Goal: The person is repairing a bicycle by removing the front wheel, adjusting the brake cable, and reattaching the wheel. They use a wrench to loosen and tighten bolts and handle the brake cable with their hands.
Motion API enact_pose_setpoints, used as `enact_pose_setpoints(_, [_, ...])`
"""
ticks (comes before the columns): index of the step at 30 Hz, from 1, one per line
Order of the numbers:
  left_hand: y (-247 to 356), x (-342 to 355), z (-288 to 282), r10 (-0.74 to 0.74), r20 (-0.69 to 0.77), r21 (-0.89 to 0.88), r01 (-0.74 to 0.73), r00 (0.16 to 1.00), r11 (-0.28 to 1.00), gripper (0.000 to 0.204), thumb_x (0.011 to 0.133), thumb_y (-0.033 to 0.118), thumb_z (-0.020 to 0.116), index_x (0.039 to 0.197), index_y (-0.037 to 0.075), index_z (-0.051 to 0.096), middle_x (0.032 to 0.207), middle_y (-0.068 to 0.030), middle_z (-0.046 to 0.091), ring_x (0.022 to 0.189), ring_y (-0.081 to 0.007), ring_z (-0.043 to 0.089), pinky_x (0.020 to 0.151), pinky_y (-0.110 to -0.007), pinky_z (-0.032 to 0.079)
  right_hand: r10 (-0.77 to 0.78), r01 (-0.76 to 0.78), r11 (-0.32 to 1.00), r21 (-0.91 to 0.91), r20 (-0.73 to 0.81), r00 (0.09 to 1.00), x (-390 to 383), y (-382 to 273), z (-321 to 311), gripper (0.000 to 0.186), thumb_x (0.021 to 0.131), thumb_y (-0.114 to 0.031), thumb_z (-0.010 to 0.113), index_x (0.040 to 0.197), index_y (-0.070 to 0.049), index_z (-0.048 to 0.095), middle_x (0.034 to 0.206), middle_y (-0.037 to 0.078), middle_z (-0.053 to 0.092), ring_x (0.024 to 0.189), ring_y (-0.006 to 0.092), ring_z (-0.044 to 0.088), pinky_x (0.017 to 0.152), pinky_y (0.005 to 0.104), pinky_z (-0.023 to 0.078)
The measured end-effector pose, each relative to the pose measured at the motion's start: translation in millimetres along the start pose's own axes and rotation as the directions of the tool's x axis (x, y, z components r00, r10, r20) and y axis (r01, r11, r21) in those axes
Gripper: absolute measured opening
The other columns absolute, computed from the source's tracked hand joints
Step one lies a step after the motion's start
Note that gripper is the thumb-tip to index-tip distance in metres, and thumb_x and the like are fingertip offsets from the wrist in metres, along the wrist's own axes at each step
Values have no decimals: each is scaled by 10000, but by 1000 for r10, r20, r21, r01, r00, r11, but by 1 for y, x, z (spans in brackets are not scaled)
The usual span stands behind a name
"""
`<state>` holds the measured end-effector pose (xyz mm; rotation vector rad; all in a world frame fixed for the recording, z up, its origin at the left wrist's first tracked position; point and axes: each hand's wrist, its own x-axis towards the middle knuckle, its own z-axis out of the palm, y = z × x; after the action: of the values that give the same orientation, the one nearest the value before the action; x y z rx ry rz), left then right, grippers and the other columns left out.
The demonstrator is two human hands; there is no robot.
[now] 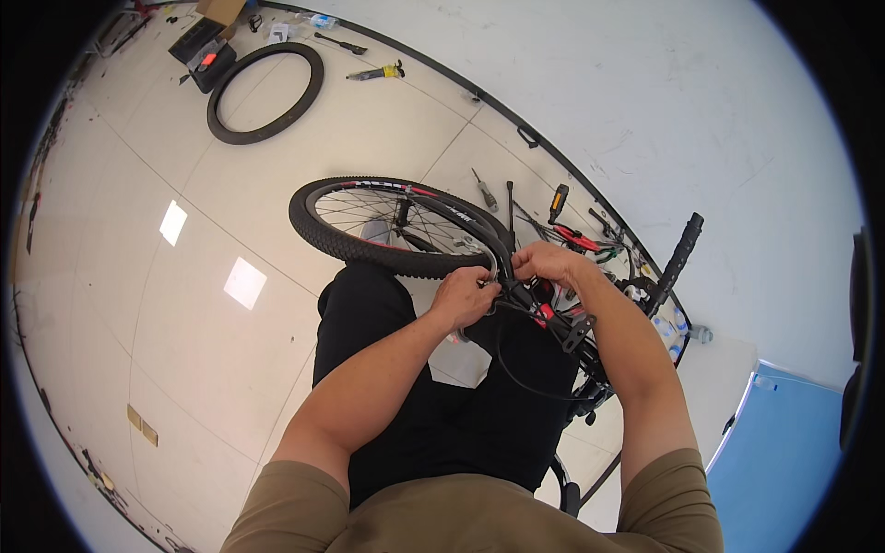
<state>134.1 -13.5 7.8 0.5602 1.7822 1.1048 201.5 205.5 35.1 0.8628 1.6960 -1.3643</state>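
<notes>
A bicycle lies across my knees and the floor, its front wheel (332, 241) on the left and its black fork (503, 251) near my hands. My left hand (466, 297) is closed at the silver brake part beside the fork, fingertips pinched on something too small to make out. My right hand (546, 264) is closed at the other side of the fork, fingertips partly hidden. A black cable (501, 355) loops below them over my dark trousers. The handlebar grip (678, 258) sticks up at the right.
A screwdriver (486, 192), a black bar tool (510, 207) and a pedal (559, 203) are beyond the wheel. Farther off lie a tyre (221, 120), a yellow-black tool (373, 72), an open case (203, 64) and a cardboard box (221, 11). A white wall (691, 111) runs along the right.
</notes>
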Motion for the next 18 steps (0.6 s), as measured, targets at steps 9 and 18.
enact_pose_setpoints(9, [1, -1, 0, 17, 3, -2, -17, 1000, 1000, 298, 857, 239, 677, 1039, 7, 719, 793, -135, 701, 726, -213, 674, 692, -354, 517, 13, -15, 996, 82, 26, 1000, 2, 4, -3, 140, 824, -65, 678, 932, 1, 738, 798, 23, 678, 735, 124, 594, 696, 277, 464])
enact_pose_setpoints(18, [3, -1, -1, 1, 12, -10, -1, 1000, 1000, 301, 853, 238, 681, 1033, -1, 715, 772, -137, 692, 710, -215, 667, 680, -358, 512, 15, -15, 1000, 8, 12, 1000, -5, -4, -1, 142, 793, -44, 685, 920, -7, 737, 802, 12, 681, 739, 118, 595, 691, 272, 463])
